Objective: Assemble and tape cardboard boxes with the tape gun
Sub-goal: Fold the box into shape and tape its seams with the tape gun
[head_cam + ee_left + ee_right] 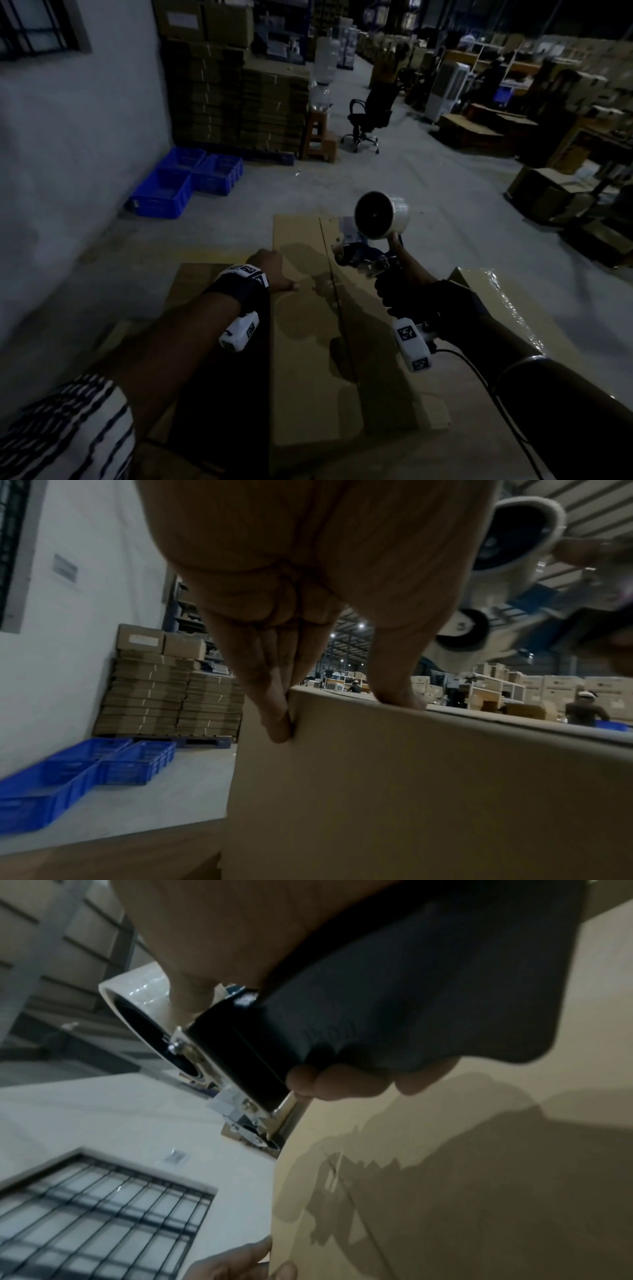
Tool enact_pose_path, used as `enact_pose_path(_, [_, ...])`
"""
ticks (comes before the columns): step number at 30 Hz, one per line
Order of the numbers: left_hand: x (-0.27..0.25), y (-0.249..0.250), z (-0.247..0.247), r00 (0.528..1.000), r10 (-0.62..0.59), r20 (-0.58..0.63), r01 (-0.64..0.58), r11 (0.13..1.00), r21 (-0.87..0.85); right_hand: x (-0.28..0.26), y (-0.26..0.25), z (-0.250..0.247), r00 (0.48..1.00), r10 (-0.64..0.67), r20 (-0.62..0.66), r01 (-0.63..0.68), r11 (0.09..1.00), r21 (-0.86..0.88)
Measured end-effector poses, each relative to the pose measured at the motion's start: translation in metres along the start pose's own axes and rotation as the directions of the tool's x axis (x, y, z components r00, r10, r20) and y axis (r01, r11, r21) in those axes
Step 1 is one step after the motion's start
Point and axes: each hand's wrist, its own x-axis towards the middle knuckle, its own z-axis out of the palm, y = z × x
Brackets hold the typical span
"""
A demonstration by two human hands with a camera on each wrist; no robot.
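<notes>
A cardboard box [308,342] stands in front of me, its top flaps folded shut along a centre seam. My left hand [277,274] grips the box's left top edge. In the left wrist view that left hand [342,715] has its fingers [277,723] down the box's side wall [411,791] and its thumb on top. My right hand [400,291] holds the tape gun [370,253] by its black handle, over the far part of the seam. In the right wrist view the right hand [267,1042] is wrapped round the tape gun's handle [308,1031] just above the box top [479,1191].
Another box wrapped in clear tape [496,308] sits close on the right. Flat cardboard [191,284] lies low on the left. Blue crates [185,181] and stacked flat cartons [239,102] line the left wall; an office chair [370,116] stands on the floor beyond.
</notes>
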Motion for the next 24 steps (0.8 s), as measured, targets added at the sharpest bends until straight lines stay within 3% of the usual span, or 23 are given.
enact_pose_path(9, [-0.027, 0.04, 0.018, 1.0, -0.023, 0.006, 0.023, 0.999, -0.024, -0.008, 0.006, -0.013, 0.999, 0.037, -0.016, -0.039, 0.99, -0.137])
enact_pose_path(14, [-0.033, 0.045, 0.008, 0.999, -0.035, 0.001, 0.035, 0.995, -0.097, -0.006, 0.008, -0.018, 1.0, -0.007, 0.017, 0.009, 0.992, -0.125])
enact_pose_path(18, [-0.008, 0.041, -0.015, 0.989, -0.105, -0.106, 0.077, 0.967, -0.242, 0.002, 0.006, -0.019, 0.997, -0.028, 0.073, 0.034, 0.997, -0.076])
enact_pose_path(20, [0.009, 0.045, -0.029, 0.983, -0.134, -0.125, 0.06, 0.881, -0.468, 0.008, 0.001, -0.016, 0.995, -0.069, 0.076, 0.073, 0.996, -0.042])
enact_pose_path(22, [0.025, 0.05, -0.044, 0.99, -0.131, -0.053, 0.053, 0.691, -0.721, 0.016, -0.004, -0.013, 0.992, -0.104, 0.069, 0.104, 0.995, 0.011])
enact_pose_path(24, [0.039, 0.053, -0.058, 0.996, -0.083, 0.023, 0.065, 0.547, -0.835, 0.024, -0.009, -0.011, 0.99, -0.124, 0.071, 0.119, 0.991, 0.066])
